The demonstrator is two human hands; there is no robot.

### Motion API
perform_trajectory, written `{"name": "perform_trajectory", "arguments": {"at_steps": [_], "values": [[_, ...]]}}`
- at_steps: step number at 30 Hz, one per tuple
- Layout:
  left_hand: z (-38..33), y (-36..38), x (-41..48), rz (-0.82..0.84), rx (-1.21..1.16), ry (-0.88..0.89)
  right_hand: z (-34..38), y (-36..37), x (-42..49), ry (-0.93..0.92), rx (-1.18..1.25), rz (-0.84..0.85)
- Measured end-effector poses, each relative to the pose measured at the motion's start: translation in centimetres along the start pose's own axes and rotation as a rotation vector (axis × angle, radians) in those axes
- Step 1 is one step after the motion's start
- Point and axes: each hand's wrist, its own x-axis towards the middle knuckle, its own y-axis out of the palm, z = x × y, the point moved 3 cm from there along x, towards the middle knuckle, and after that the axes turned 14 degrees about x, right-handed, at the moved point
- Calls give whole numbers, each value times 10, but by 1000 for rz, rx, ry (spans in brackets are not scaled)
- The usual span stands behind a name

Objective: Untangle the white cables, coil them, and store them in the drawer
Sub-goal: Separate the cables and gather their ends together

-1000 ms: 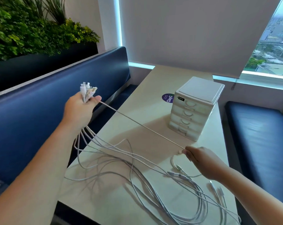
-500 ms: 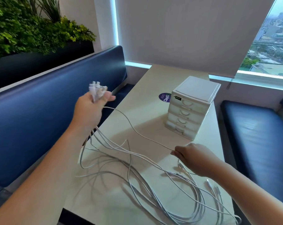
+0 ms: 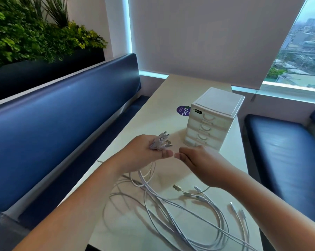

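Clutches white cable connectors (image 3: 160, 143) in left hand (image 3: 144, 153), grip of right hand (image 3: 202, 163) indiscernible, before closed drawer unit (image 3: 214, 120) at tabletop's (image 3: 164, 98) right edge.

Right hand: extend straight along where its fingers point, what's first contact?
Likely the left hand, at its thumb tip, very close to the right hand. The plug ends it grips sit just above that line; depth unclear.

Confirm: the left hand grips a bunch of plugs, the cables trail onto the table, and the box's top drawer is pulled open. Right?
Not quite. The head view shows the top drawer shut, like the others in the box. The rest holds: the left hand grips a bunch of plugs and the cables trail onto the table.
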Motion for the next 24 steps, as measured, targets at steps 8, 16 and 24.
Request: {"name": "perform_trajectory", "arguments": {"at_steps": [8,16,24], "values": [[-6,-30,0,-196,63,106,0,10,3,71,155,-43],[14,-55,13,-287,121,44,-55,37,2,230,448,-10],[16,-76,15,-470,136,9,-65,45,20,307,586,27]]}}
